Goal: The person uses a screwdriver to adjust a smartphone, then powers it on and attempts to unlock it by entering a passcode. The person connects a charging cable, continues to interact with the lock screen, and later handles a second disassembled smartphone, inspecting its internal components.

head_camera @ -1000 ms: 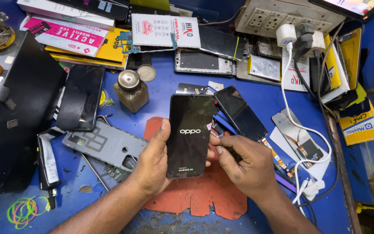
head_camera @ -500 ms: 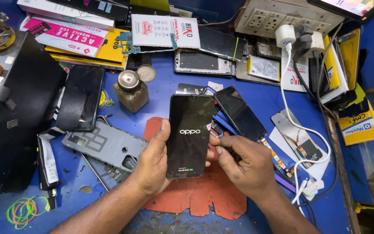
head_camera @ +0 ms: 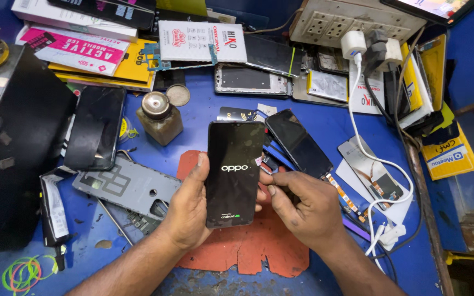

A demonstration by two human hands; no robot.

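Note:
My left hand (head_camera: 187,205) grips a black smartphone (head_camera: 234,172) by its left edge, holding it upright above an orange work mat (head_camera: 248,246). The phone's screen is dark with a small white logo in the middle. My right hand (head_camera: 303,205) is against the phone's right edge, thumb and fingers pinched close together at its side; whether a small tool is between them is too small to tell. A second dark phone screen (head_camera: 298,143) lies just behind my right hand.
A grey phone frame (head_camera: 127,186) and a black phone (head_camera: 95,134) lie left. A small glass bottle (head_camera: 160,118) stands behind them. Boxes and phone parts crowd the back. A power strip (head_camera: 352,22) feeds a white cable (head_camera: 382,164) at right. Coloured rubber bands (head_camera: 26,271) sit front left.

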